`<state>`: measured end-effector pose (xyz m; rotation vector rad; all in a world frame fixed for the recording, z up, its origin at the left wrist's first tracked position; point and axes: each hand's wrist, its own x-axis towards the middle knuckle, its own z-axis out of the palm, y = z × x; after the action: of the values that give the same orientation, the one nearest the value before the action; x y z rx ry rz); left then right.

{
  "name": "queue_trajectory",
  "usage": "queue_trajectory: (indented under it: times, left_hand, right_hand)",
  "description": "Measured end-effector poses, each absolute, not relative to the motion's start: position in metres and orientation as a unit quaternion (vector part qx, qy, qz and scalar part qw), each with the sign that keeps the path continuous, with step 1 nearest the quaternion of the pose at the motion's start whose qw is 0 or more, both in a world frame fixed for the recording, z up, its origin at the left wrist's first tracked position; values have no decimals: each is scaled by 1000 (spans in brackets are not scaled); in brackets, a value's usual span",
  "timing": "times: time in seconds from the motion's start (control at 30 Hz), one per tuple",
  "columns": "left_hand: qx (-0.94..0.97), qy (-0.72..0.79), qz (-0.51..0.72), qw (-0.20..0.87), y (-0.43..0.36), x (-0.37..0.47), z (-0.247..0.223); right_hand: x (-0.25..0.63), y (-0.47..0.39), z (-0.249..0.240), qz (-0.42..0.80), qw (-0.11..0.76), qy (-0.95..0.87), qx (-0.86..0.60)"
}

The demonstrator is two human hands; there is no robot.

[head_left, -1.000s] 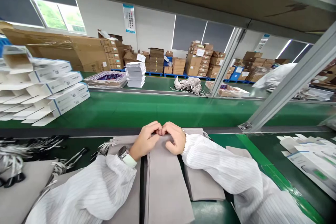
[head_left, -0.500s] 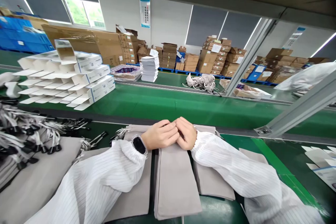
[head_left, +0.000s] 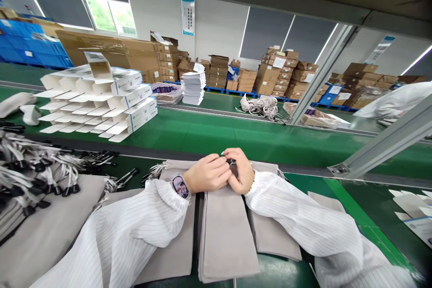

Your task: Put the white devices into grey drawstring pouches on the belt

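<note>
My left hand [head_left: 209, 173], with a lit smartwatch [head_left: 180, 186] at its wrist, and my right hand [head_left: 240, 172] meet over the top end of a stack of grey fabric drawstring bags [head_left: 227, 238]. Both are closed, fingertips pinching around a small bit of dark and whitish drawstring [head_left: 232, 162], mostly hidden by the fingers. The right index finger arches above it. Another grey bag pile [head_left: 172, 252] lies partly under my left forearm, and a further pile [head_left: 275, 236] sits beside my right sleeve.
Bags with black-tipped white cords [head_left: 50, 171] heap at the left. Beyond, open white boxes [head_left: 101, 99] are stacked on the green belt [head_left: 209, 130]. A slanted metal post [head_left: 320, 72] rises at the right, near folded white cartons [head_left: 416, 216].
The white box stack and the pale object beside it have shifted right along the belt. My right fingers have risen and arched, exposing a bit of cord. The watch screen has lit up.
</note>
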<state>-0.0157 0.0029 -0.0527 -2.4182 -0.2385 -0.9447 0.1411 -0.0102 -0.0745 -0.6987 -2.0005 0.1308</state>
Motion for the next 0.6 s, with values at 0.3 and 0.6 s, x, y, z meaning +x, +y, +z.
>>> queue_trajectory:
  times: [0.3, 0.6]
  left_hand:
    - [-911, -282, -302, 11, 2, -12, -57]
    - [-878, -329, -315, -149, 0, -12, -58]
  right_hand:
    - [140, -10, -76, 96, 448, -815, -355]
    - [141, -9, -78, 126, 426, -819, -364]
